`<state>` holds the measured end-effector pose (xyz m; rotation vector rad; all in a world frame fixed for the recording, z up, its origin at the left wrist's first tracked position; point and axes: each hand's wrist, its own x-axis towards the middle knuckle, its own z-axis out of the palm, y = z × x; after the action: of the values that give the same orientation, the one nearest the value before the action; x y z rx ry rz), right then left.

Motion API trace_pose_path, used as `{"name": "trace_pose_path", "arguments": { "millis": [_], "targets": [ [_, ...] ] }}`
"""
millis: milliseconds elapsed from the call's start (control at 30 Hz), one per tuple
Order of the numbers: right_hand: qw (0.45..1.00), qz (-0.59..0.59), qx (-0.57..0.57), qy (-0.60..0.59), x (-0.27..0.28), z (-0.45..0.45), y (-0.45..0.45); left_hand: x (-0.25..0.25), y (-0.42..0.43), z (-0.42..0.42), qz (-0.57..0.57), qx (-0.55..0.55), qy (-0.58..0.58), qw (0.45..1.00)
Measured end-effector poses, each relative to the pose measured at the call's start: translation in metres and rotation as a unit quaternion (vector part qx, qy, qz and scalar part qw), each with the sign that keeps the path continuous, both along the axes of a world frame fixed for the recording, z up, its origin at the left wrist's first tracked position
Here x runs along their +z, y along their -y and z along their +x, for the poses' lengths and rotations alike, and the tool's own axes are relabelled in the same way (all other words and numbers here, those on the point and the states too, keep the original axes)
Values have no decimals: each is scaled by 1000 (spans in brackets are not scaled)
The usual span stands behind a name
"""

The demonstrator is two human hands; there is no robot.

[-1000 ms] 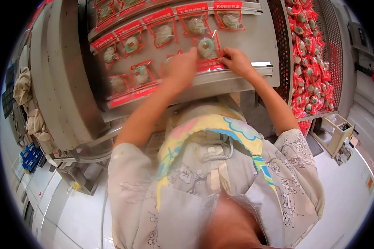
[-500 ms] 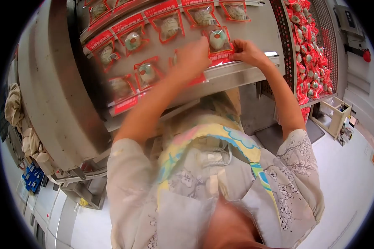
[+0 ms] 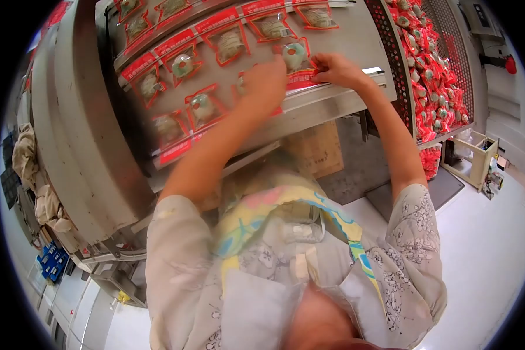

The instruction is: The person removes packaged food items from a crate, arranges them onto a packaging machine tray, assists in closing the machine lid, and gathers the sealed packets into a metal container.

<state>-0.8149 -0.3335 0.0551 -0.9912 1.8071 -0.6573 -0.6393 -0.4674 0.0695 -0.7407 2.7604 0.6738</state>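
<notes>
A clear, red-edged egg packet (image 3: 296, 56) lies near the front edge of the metal surface, between my two hands. My left hand (image 3: 266, 80) is closed at its left edge, with the fingertips partly hidden behind the hand. At the packet's lower right corner, my right hand (image 3: 338, 70) pinches the film between thumb and fingers. Another egg packet (image 3: 203, 108) lies to the left of my left forearm. One more packet (image 3: 241, 84) is mostly covered by my left hand.
Further egg packets lie in rows on the metal tray (image 3: 356, 44), with a metal rail (image 3: 332, 88) along its front. On the right, a perforated bin (image 3: 399, 76) holds a heap of red packets (image 3: 437, 87). A tall metal housing (image 3: 87, 128) stands on the left.
The whole view has shifted slightly, so tray and hands appear a little further left. Both hands remain at the same packet, and the other packets keep their places.
</notes>
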Motion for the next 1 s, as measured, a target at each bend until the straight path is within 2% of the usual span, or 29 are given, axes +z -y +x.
{"name": "trace_pose_path", "arguments": {
  "millis": [167,300,367,433,467,600,700,767,800,867,967,1000],
  "targets": [
    [998,-44,-6,-49,11,12,-2,1,7,8,-16,-28,-22,999],
    [1000,-10,22,-11,14,-1,-3,8,13,10,97,-10,-11,995],
    [998,-27,-18,62,-6,-12,-4,0,20,10,171,24,-1,985],
    [993,-9,-77,92,-14,-16,-4,-2,15,5,129,68,-26,989],
    [992,-22,-95,77,-22,-15,-7,-1,12,3,108,88,-39,990],
    [977,-71,-107,-169,-9,16,-13,3,1,2,58,90,-70,992],
    [911,-199,-232,-277,7,48,-40,17,-4,4,36,56,-40,997],
    [867,-285,-288,-292,33,82,-82,37,-16,7,-3,50,-16,999],
    [847,-293,-333,-292,37,103,-108,39,-23,11,-31,7,-100,995],
    [826,-307,-429,-198,34,154,-172,29,-36,22,-77,-85,-267,957],
    [799,-152,-555,-175,5,251,-274,21,-63,27,-103,-179,-306,929],
    [777,-99,-602,-155,-2,287,-304,17,-57,25,-55,-219,-193,955]
  ]
}}
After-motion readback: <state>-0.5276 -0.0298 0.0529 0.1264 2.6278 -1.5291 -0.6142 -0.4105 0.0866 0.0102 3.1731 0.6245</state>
